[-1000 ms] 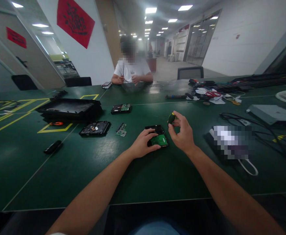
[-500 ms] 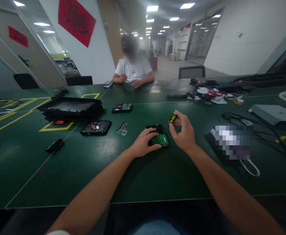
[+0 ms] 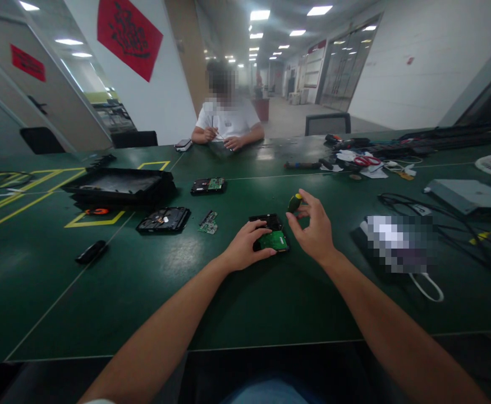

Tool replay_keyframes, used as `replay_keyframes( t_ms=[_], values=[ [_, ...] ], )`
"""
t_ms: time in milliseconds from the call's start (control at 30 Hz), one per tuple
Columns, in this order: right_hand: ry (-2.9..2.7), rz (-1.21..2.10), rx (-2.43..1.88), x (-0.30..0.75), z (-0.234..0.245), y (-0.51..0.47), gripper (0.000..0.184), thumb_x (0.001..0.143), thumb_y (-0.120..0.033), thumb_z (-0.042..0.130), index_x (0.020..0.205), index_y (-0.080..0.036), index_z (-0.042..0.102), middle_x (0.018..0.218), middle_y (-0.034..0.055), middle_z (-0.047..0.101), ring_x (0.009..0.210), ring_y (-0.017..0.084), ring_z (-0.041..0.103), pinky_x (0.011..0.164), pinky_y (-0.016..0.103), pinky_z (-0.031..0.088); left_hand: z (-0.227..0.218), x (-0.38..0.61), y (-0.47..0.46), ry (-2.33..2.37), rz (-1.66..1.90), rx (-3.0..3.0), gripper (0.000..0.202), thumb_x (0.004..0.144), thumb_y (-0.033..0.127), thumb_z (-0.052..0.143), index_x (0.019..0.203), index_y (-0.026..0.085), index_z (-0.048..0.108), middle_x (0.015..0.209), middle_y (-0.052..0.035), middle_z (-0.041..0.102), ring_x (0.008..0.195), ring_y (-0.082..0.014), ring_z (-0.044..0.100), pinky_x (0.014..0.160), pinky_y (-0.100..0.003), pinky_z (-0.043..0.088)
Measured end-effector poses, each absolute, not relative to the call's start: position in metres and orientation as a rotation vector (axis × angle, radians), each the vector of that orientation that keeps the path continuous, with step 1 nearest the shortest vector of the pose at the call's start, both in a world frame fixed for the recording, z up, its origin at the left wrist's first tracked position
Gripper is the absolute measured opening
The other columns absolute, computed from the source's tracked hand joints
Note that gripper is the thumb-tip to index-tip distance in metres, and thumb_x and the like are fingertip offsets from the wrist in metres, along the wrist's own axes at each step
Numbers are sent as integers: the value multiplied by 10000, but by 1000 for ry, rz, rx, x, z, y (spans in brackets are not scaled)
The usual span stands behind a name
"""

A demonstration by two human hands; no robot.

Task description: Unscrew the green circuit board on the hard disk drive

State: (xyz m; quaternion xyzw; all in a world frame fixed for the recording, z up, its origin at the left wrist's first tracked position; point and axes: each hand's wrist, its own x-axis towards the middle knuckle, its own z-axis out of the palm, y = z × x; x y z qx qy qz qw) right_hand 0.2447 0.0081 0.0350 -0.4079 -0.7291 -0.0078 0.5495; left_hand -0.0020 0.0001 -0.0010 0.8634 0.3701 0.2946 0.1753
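A hard drive (image 3: 278, 240) with a green circuit board lies on the green table in front of me. My left hand (image 3: 248, 244) grips it from the left, fingers over the far part and thumb along the near edge, covering some of it. Just above its right side, my right hand (image 3: 311, 224) pinches the dark handle of a screwdriver (image 3: 295, 203) with a yellow end. The handle leans, and I cannot make out its shaft or tip. Left of the drive lies a loose circuit board (image 3: 209, 222).
Further left are an opened hard drive (image 3: 164, 220), a black tray (image 3: 121, 185) and a black object (image 3: 91, 252). Another drive (image 3: 209, 186) lies farther back. Cables, a grey box (image 3: 472, 196) and a blurred-out item (image 3: 397, 244) occupy the right. Opposite sits a person (image 3: 228, 120).
The screwdriver handle has turned between my right fingers; its yellow patches no longer face me. My left hand stays on the hard drive. The whole view has shifted slightly.
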Motion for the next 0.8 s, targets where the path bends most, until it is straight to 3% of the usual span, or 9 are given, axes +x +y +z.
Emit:
replay_keyframes(
  t_ms=[133,333,533,800],
  values=[
    [-1726,-37,-972,246,36,8,601,984,-327,694,1543,-315,473,1349,124,631,939,260,724,809,487,691,-2,-2,0,1047,833,2452,624,904,547,796,1426,237,654,1564,-162,559,1513,-357,480,1278,-592,373],
    [-1750,-5,-973,245,36,7,645,1001,-275,637,1600,-322,404,1402,133,614,963,262,722,861,503,687,-1,-1,1,1051,828,2443,617,897,552,803,1418,253,661,1561,-155,562,1512,-361,482,1283,-601,366],
    [-1753,-21,-956,244,37,7,604,988,-280,667,1552,-329,458,1346,122,610,950,260,708,801,488,691,-1,-1,1,1045,830,2445,624,898,544,806,1430,256,652,1562,-158,560,1512,-361,483,1293,-611,343],
    [-1751,3,-950,245,35,8,627,998,-253,631,1582,-324,414,1396,135,592,1007,264,709,835,482,689,-2,-2,1,1040,828,2448,628,902,562,793,1428,249,652,1562,-162,561,1519,-361,477,1290,-604,352]
  ],
)
